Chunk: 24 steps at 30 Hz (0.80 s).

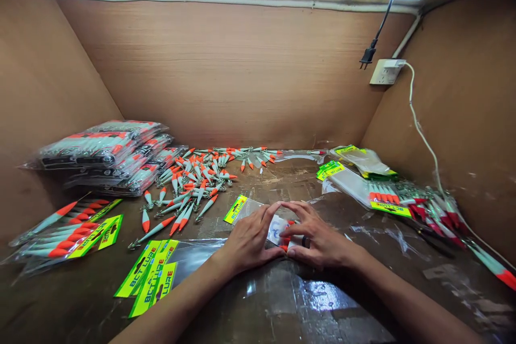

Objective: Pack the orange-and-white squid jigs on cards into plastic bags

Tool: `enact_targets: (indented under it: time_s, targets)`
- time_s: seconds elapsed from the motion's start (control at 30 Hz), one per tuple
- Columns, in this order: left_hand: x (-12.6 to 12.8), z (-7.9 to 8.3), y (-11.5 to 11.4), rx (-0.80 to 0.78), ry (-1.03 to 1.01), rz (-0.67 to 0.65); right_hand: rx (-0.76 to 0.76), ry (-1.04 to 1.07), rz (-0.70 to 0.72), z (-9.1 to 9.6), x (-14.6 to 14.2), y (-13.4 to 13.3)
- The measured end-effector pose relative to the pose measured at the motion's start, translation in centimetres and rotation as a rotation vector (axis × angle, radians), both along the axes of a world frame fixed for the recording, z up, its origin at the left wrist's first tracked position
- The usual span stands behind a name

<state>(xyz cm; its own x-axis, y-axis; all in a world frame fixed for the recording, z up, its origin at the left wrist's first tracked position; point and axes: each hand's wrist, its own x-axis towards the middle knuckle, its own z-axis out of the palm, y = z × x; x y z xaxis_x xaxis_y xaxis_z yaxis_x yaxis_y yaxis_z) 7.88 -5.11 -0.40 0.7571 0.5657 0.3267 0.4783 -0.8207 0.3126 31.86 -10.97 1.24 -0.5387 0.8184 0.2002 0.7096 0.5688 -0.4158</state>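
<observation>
Small fishing lures (285, 242), white with orange ends, lie between my hands and are partly hidden by the fingers. My right hand (316, 236), with a dark ring on one finger, curls its fingers and thumb around them. Opposite it, my left hand (252, 239) arches with thumb and forefinger apart, and its fingertips nearly meet those of the right. A white slip with blue marks (276, 229) shows between the hands. Beneath my left hand runs a clear bag with a yellow-green BCT LURE header (236, 209); its far end is hidden.
Loose lures (197, 172) spread across the back left, beside stacked lure packs (108, 150). Filled bags (72, 234) lie at left, header bags (151, 274) by my left forearm. More bags (350, 183) and red-tipped lures (439, 209) sit right. A white cable (419, 123) hangs from the socket (385, 71).
</observation>
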Motion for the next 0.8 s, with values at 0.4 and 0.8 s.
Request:
enact_targets:
  time_s: [0.4, 0.8]
  targets:
    - [0.2, -0.2, -0.3, 0.044, 0.119, 0.145, -0.201, -0.024, -0.057, -0.6, 2.7, -0.8]
    - [0.8, -0.4, -0.9, 0.169, 0.038, 0.187, -0.136, -0.122, -0.270, -0.7, -0.6, -2.1]
